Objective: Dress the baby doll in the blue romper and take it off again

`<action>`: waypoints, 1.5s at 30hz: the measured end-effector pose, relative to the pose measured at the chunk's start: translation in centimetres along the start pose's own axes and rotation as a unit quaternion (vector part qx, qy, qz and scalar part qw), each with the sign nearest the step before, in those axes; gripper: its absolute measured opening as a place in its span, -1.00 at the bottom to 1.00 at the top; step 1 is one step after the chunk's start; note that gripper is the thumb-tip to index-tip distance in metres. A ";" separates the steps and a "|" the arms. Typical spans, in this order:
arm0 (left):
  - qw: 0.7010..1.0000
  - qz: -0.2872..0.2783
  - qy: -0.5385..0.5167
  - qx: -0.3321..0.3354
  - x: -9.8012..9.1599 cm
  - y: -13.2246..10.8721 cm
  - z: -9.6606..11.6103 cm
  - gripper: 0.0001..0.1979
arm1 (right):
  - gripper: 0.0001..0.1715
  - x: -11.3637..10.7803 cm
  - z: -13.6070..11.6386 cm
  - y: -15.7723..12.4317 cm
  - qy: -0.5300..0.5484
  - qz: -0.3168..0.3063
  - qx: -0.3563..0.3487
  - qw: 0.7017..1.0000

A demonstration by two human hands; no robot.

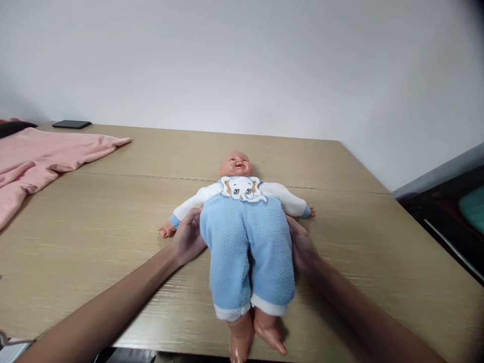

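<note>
A baby doll (245,242) lies on its back on the wooden table, head toward the wall and feet at the near edge. It wears a fluffy light-blue and white outfit with an elephant face (244,189) on the chest. My left hand (190,236) grips the doll's side at the waist, below its white sleeve. On the opposite side, my right hand (301,243) holds the doll at the hip. The fingers of both hands are largely hidden behind or under the doll's body. Its arms are spread out to either side.
Pink cloth (49,156) covers the table's left part, with a dark object (17,128) beside it. A black phone-like slab (71,124) rests near the wall. The wooden table (359,242) ends at the right, where a dark-framed item (446,212) stands lower.
</note>
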State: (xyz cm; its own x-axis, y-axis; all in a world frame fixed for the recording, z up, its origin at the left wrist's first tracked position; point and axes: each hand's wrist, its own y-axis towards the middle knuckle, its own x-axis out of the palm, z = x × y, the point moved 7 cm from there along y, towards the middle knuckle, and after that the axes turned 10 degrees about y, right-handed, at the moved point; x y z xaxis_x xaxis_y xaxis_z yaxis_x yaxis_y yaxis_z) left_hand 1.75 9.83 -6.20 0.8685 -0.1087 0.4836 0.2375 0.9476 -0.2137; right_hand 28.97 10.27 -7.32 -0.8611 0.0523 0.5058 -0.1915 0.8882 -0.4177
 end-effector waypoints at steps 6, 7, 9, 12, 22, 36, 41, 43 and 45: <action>0.996 -0.011 0.090 0.019 -0.3 1.1 1.6 -0.60 | -0.48 1.0 -1.4 -0.4 0.010 -0.018 -0.031 0.999; 0.994 -0.019 0.104 0.017 -0.4 1.3 1.9 -0.61 | -0.45 1.1 -1.5 -0.4 0.023 -0.024 -0.026 0.999; 0.990 -0.021 0.136 0.022 -0.8 1.6 2.5 -0.62 | -0.39 1.2 -1.7 -0.3 0.045 -0.031 -0.011 0.998; 0.974 -0.008 0.225 0.033 -1.2 1.6 3.5 -0.64 | -0.38 1.1 -2.2 0.1 0.051 -0.039 -0.030 0.997; 0.779 0.154 0.541 0.278 1.8 -1.9 9.1 -0.79 | -0.34 1.2 -6.4 1.3 0.040 -0.003 -0.254 0.966; 0.707 0.044 0.570 0.416 15.5 7.8 11.6 -0.44 | -0.38 10.0 -15.4 -0.7 -0.260 0.027 -0.565 0.782; 0.819 0.110 0.395 0.403 12.8 9.5 11.9 -0.66 | -0.73 12.6 -15.8 -2.6 -0.363 -0.018 -0.584 0.726; 0.865 0.139 0.297 0.379 10.8 9.3 11.6 -0.72 | -0.75 11.9 -14.8 -3.2 -0.326 -0.024 -0.582 0.745; 0.895 0.179 0.194 0.358 8.6 8.8 11.5 -0.72 | -0.78 10.5 -13.0 -3.2 -0.277 -0.028 -0.562 0.779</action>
State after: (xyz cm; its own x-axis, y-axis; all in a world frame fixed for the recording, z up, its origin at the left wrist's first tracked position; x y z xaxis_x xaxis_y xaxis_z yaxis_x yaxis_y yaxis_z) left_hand 6.29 20.68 5.79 0.9518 0.2770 0.1316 -0.3064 0.8770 0.3702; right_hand 26.73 13.92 9.15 -0.9969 0.0712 -0.0338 0.0298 0.7375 0.6747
